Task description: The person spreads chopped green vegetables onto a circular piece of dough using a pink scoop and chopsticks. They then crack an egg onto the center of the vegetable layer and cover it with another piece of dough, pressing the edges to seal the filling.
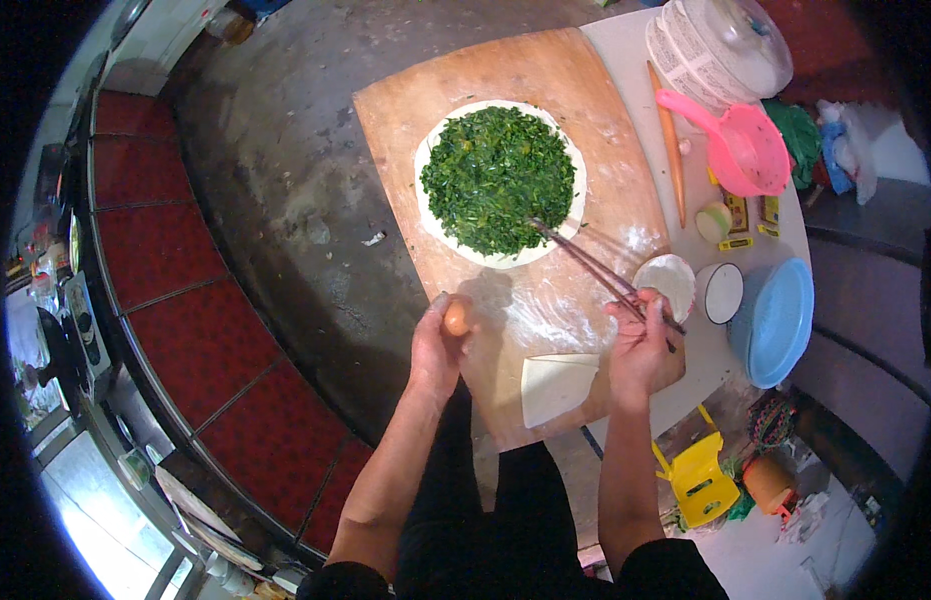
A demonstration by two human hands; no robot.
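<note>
A brown egg [456, 318] is held in my left hand [437, 346], over the near left edge of the wooden board [593, 112]. My right hand [639, 337] grips a pair of dark chopsticks [589, 266], whose tips reach the near right part of the chopped green leaves [499, 176]. These leaves lie spread on a round sheet of dough [480, 257], with its pale rim showing around them. Close to the board's near edge lies a folded piece of dough [557, 386]. White flour [548, 319] dusts the wood between the two doughs.
Right of the board, the table [705, 367] bears a bowl of white powder [666, 283], an enamel mug [723, 293], a blue basin [777, 322], a pink strainer [749, 150], a rolling pin [669, 150] and small yellow boxes [737, 214]. A yellow chair [698, 480] stands below.
</note>
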